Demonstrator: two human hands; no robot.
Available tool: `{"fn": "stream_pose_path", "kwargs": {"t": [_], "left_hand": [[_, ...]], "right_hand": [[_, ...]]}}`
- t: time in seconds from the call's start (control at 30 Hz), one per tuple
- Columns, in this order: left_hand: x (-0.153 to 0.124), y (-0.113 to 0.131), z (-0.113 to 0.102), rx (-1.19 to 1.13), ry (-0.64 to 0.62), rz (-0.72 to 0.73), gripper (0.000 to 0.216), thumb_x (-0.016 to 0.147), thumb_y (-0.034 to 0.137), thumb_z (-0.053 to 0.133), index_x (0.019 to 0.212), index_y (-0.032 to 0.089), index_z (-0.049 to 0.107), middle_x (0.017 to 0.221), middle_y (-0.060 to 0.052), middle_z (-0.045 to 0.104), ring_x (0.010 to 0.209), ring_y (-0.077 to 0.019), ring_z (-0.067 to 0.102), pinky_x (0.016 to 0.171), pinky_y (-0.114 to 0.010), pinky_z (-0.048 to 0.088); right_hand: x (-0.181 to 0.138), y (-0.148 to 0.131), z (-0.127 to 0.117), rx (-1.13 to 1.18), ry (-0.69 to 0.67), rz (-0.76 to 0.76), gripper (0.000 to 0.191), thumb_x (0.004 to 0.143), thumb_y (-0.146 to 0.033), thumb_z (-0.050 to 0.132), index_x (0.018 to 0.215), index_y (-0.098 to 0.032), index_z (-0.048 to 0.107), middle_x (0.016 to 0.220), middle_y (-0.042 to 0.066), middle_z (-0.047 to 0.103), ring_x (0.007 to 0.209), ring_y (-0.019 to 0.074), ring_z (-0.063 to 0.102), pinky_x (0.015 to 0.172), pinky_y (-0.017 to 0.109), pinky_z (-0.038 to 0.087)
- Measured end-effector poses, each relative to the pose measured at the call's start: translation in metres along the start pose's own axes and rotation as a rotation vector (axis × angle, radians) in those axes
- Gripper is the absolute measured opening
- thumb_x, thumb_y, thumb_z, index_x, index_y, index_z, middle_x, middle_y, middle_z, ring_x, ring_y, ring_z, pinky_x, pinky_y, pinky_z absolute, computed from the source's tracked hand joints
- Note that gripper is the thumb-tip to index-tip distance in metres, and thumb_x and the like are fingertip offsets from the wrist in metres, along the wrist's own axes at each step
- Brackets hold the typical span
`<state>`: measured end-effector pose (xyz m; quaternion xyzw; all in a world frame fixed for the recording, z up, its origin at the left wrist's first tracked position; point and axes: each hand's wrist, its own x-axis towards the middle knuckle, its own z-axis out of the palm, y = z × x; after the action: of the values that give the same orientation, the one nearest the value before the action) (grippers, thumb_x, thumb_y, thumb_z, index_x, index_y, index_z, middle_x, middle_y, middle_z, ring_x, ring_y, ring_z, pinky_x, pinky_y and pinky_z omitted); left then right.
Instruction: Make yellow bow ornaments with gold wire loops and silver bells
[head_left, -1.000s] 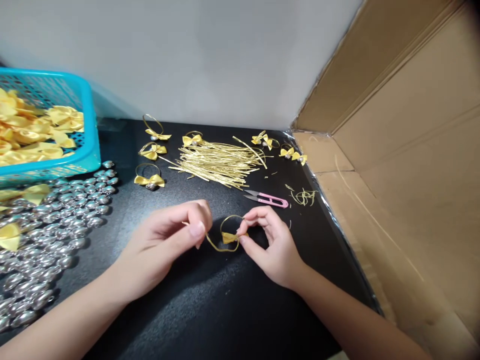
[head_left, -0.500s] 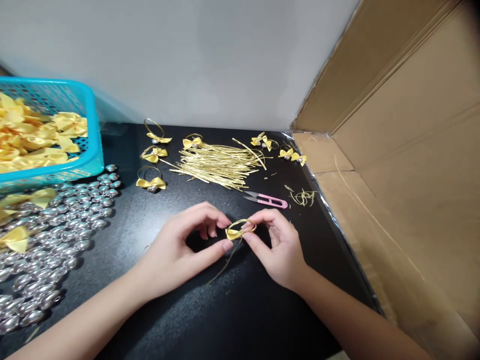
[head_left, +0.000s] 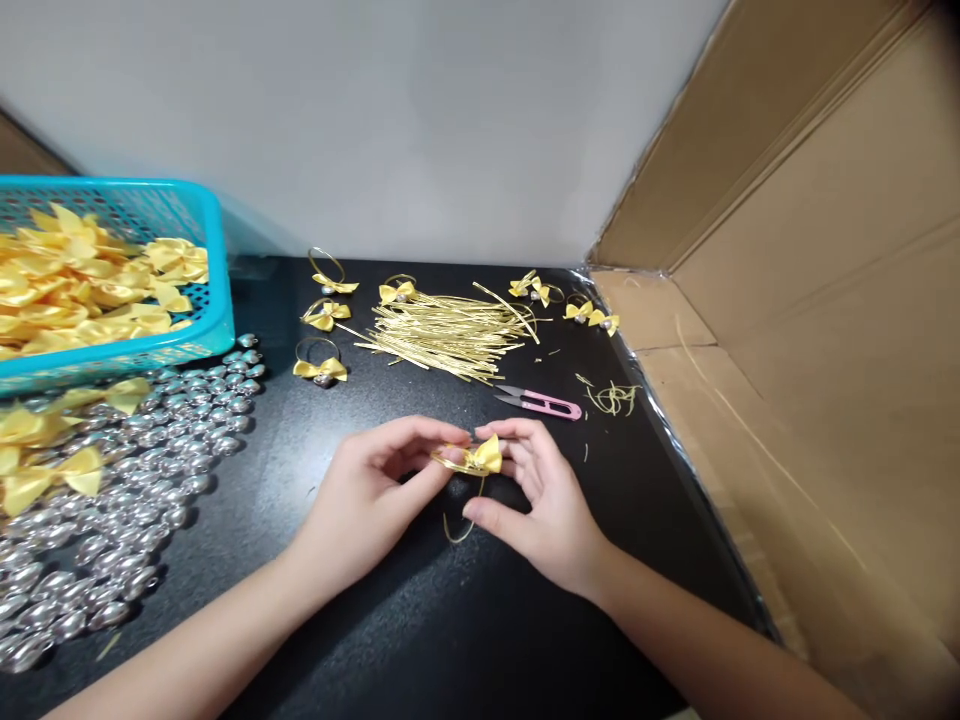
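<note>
The left hand (head_left: 375, 490) pinches the gold wire (head_left: 454, 466) of a yellow bow (head_left: 490, 455) between thumb and fingers; the right hand (head_left: 551, 500) is parted, its fingers close beside the bow, its thumb well apart from them. The bow is above the black desk (head_left: 420, 640), in from its right edge. A blue basket (head_left: 217, 260) of bows stands at the back edge's left, with silver beads (head_left: 127, 520) spread before it. Gold strips (head_left: 450, 330) lie near the back edge, pink snips (head_left: 551, 404) in front, curled offcuts (head_left: 615, 399) by the right edge.
</note>
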<state>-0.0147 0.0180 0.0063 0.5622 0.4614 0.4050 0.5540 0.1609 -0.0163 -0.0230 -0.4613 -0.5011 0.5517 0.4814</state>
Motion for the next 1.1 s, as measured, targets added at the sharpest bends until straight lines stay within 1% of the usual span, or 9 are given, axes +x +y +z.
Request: {"fn": "stream_pose_path", "kwargs": {"t": [0.13, 0.23, 0.3, 0.4, 0.53, 0.67, 0.8, 0.97, 1.1], "left_hand": [[-0.001, -0.002, 0.003, -0.138, 0.058, -0.084, 0.011, 0.074, 0.017, 0.078, 0.084, 0.020, 0.075, 0.079, 0.000, 0.079, 0.072, -0.0106, 0.074, 0.069, -0.013, 0.056], [-0.001, -0.004, 0.004, -0.223, 0.078, -0.126, 0.014, 0.072, 0.017, 0.080, 0.085, 0.020, 0.075, 0.080, 0.000, 0.079, 0.072, -0.0099, 0.072, 0.070, -0.013, 0.056], [-0.001, -0.005, 0.005, -0.256, 0.075, -0.130, 0.016, 0.071, 0.016, 0.081, 0.085, 0.020, 0.075, 0.080, 0.000, 0.078, 0.072, -0.0096, 0.071, 0.070, -0.014, 0.056], [-0.002, -0.006, 0.005, -0.241, 0.072, -0.098, 0.017, 0.070, 0.014, 0.082, 0.084, 0.020, 0.075, 0.081, 0.000, 0.076, 0.071, -0.0096, 0.069, 0.067, -0.014, 0.056], [-0.004, -0.003, 0.005, -0.159, 0.082, 0.001, 0.013, 0.070, 0.013, 0.080, 0.081, 0.019, 0.075, 0.082, 0.000, 0.073, 0.072, -0.0103, 0.068, 0.066, -0.016, 0.055], [-0.006, -0.001, 0.006, -0.090, 0.105, 0.069, 0.011, 0.070, 0.013, 0.079, 0.078, 0.019, 0.075, 0.080, 0.000, 0.071, 0.070, -0.0098, 0.066, 0.064, -0.015, 0.054], [-0.007, 0.001, 0.010, -0.104, 0.052, -0.048, 0.012, 0.072, 0.018, 0.079, 0.082, 0.018, 0.072, 0.073, 0.001, 0.072, 0.064, -0.0102, 0.065, 0.060, -0.017, 0.053], [-0.007, 0.006, 0.013, -0.153, -0.028, -0.152, 0.009, 0.075, 0.021, 0.074, 0.080, 0.017, 0.068, 0.069, 0.000, 0.072, 0.063, -0.0113, 0.066, 0.063, -0.020, 0.053], [-0.005, 0.005, 0.012, -0.168, -0.001, -0.202, 0.014, 0.068, 0.021, 0.078, 0.074, 0.016, 0.066, 0.063, 0.001, 0.070, 0.060, -0.0110, 0.063, 0.060, -0.019, 0.051]], "right_hand": [[0.000, -0.002, 0.003, 0.114, 0.006, 0.176, 0.052, 0.067, -0.019, 0.080, 0.107, -0.025, 0.048, 0.100, 0.001, 0.066, 0.090, 0.0162, 0.068, 0.085, 0.034, 0.054], [0.002, -0.004, 0.000, 0.168, -0.072, 0.305, 0.032, 0.072, -0.026, 0.076, 0.095, -0.021, 0.054, 0.075, -0.003, 0.064, 0.066, 0.0121, 0.064, 0.070, 0.030, 0.053], [0.003, -0.006, -0.002, 0.164, -0.130, 0.338, 0.023, 0.078, -0.035, 0.071, 0.085, -0.018, 0.057, 0.064, -0.004, 0.058, 0.054, 0.0091, 0.055, 0.059, 0.026, 0.049], [0.002, -0.012, -0.005, 0.126, -0.194, 0.319, 0.026, 0.082, -0.041, 0.067, 0.079, -0.017, 0.057, 0.060, -0.006, 0.051, 0.048, 0.0062, 0.043, 0.049, 0.022, 0.038], [-0.001, -0.018, -0.007, 0.110, -0.288, 0.275, 0.025, 0.085, -0.038, 0.063, 0.074, -0.019, 0.051, 0.060, -0.006, 0.045, 0.052, 0.0073, 0.040, 0.052, 0.023, 0.033], [0.000, -0.019, -0.010, 0.082, -0.275, 0.238, 0.020, 0.084, -0.031, 0.061, 0.072, -0.019, 0.051, 0.063, -0.005, 0.045, 0.057, 0.0094, 0.038, 0.055, 0.024, 0.032], [0.001, -0.017, -0.011, 0.098, -0.246, 0.190, 0.018, 0.083, -0.031, 0.063, 0.072, -0.019, 0.054, 0.069, -0.002, 0.053, 0.065, 0.0119, 0.046, 0.061, 0.026, 0.038], [0.001, -0.016, -0.009, 0.183, -0.184, 0.133, 0.025, 0.084, -0.041, 0.066, 0.073, -0.020, 0.059, 0.076, 0.001, 0.062, 0.074, 0.0154, 0.056, 0.072, 0.030, 0.046], [0.001, -0.014, -0.012, 0.257, -0.218, 0.149, 0.027, 0.088, -0.041, 0.062, 0.071, -0.020, 0.058, 0.070, 0.001, 0.064, 0.071, 0.0161, 0.058, 0.077, 0.033, 0.046]]}}
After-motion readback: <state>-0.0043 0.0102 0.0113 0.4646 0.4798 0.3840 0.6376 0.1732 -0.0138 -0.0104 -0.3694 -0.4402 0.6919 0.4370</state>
